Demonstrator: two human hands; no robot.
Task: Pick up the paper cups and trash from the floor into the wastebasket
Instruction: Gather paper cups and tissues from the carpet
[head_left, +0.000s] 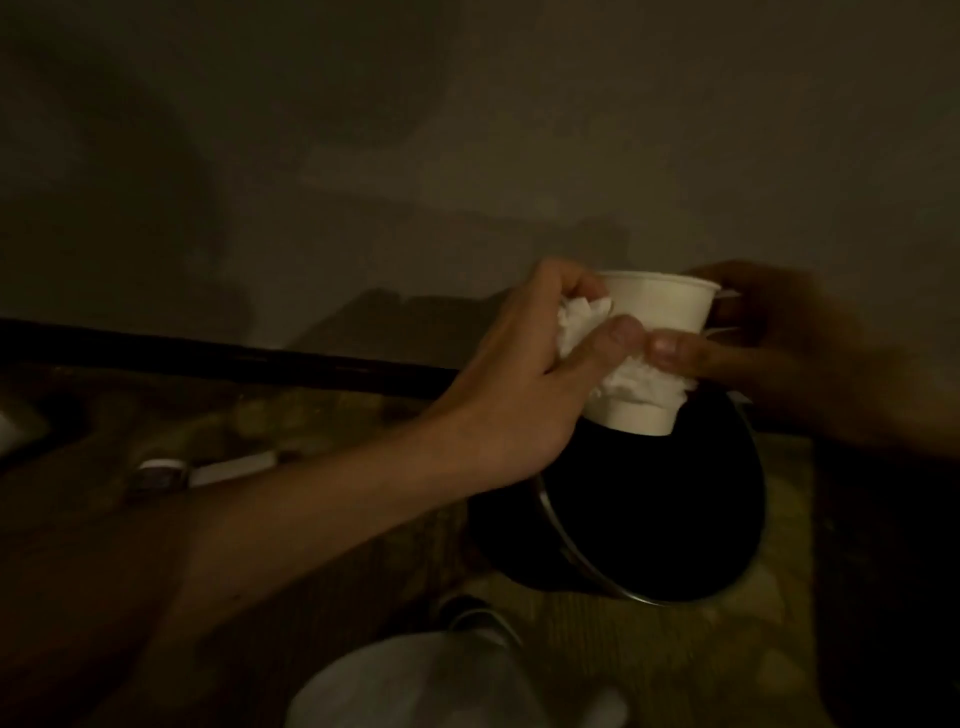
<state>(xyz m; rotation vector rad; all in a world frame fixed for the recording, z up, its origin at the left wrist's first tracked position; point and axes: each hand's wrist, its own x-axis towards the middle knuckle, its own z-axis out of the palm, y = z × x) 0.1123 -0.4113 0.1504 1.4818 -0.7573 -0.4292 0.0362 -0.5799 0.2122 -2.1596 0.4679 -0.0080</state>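
There were two hands, and both held the same bundle just above the wastebasket (566, 540). The wastebasket was one round, black bin with a thin shiny metal rim, and it stood on the floor (727, 639).

The left hand (519, 374) reached in from the left of the wastebasket. Its fingers (613, 338) were curled tight around one wad of white tissue (639, 382) and pressed it against a paper cup (660, 306). The tissue looked soft and crumpled. The paper cup was white and smooth, with a round rolled lip, wide at the top and narrower lower down. It was upright.

A small round white base showed under the tissue. I could not tell if it was the same cup or a second one.

The right hand (779, 332) came from the right of the wastebasket. It was dark and blurry, but its thumb and fingers pinched the paper cup from that side.

Far to the left of the wastebasket, one small thing with a white strap (208, 473) lay on the floor. Behind the wastebasket rose a plain, dull wall (467, 130).
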